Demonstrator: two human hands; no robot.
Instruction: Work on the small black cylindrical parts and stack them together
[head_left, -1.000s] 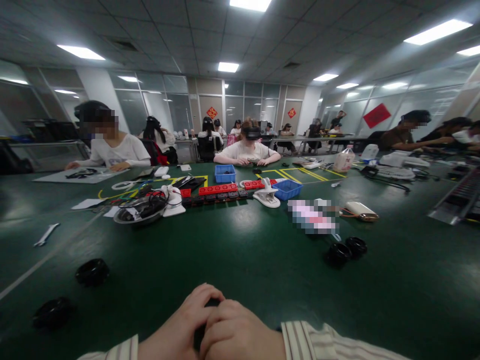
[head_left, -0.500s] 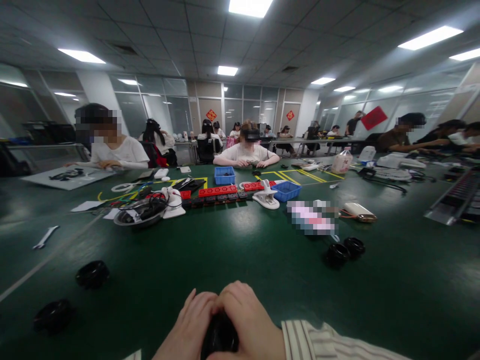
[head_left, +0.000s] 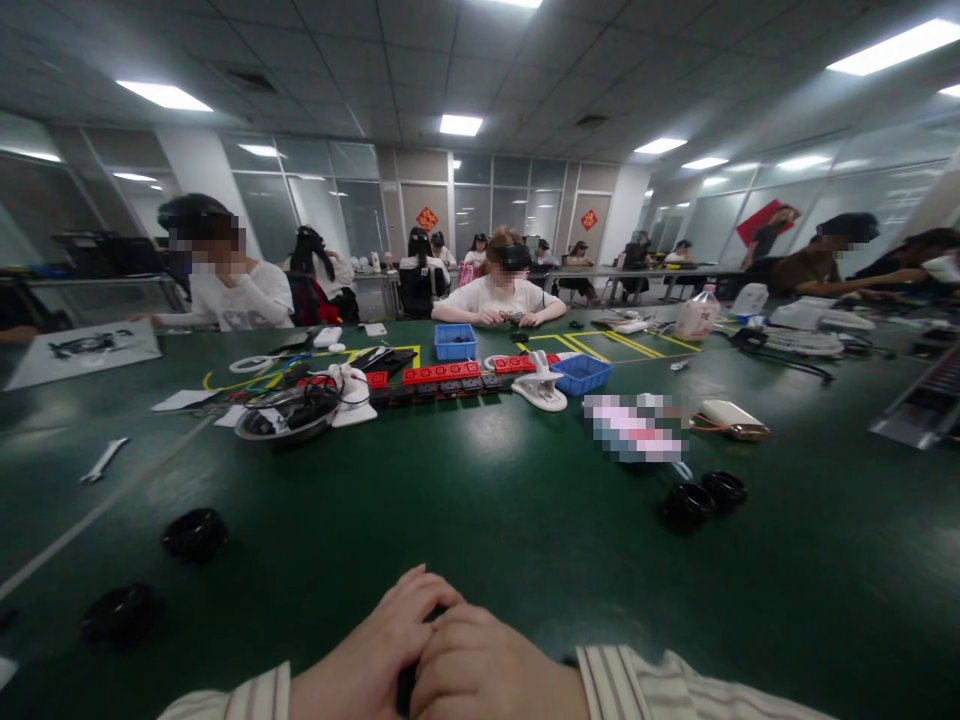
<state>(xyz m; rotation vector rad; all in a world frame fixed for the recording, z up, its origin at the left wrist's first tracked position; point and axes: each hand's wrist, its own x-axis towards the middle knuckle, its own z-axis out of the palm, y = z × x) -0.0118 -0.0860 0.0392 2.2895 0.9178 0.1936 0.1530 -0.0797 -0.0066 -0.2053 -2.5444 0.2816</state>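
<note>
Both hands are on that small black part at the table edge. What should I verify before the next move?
1. Grip: left hand and right hand are closed together around the black part: ok.
2. Part's facing: fingers hide nearly all of it: cannot tell.
3. Room ahead: only green table shows just beyond the hands: ok.
4. Loose parts: nearest left ring and nearest right ring lie apart from both hands: ok.
5. Wrench within reach: it lies far out to the left: cannot tell.
</note>
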